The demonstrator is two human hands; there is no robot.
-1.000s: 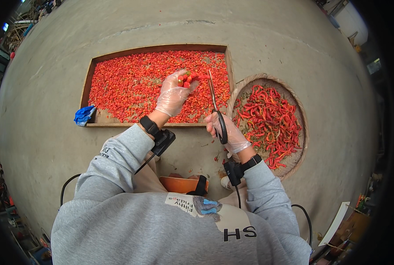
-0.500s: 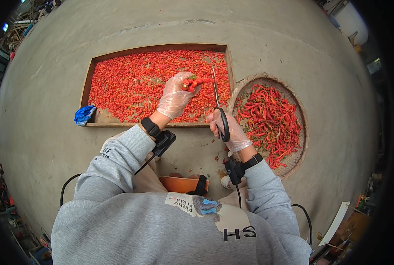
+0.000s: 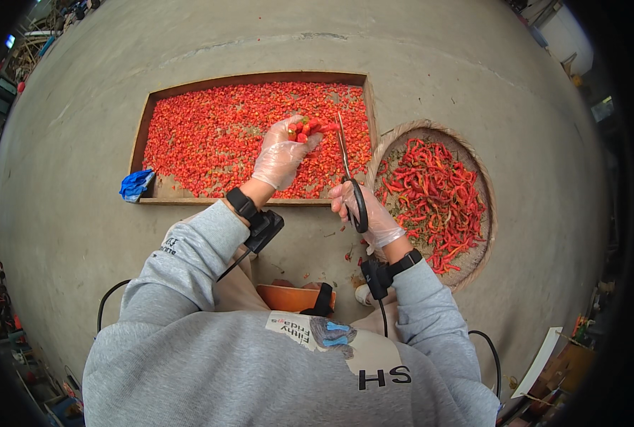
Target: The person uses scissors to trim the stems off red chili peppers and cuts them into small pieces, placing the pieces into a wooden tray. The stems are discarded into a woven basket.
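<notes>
In a clear plastic glove, my left hand (image 3: pixel 278 158) is closed round several red chili peppers (image 3: pixel 305 129) above the wooden tray. Their tips point right, to the blades of the scissors (image 3: pixel 344 146). My right hand (image 3: pixel 365 213), gloved likewise, grips the black scissor handles, with the blades pointing away from me. Below both hands lies the shallow wooden tray (image 3: pixel 260 202), spread with small cut pieces of red chili (image 3: pixel 210 135). Right of my right hand, a round woven basket (image 3: pixel 489 192) holds whole red chilies (image 3: pixel 438 192) with stems and dry bits.
A crumpled blue cloth or bag (image 3: pixel 136 185) hangs over the tray's near left corner. Scraps of stem and chili lie on the concrete floor (image 3: pixel 317 245) between tray and basket. An orange board-like thing (image 3: pixel 288 297) is between my legs. Cables run from the devices on my wrists.
The left hand and its chilies have shifted slightly left, and the chili that reached past the bunch looks shorter at the blades. The right hand with the scissors has moved slightly left.
</notes>
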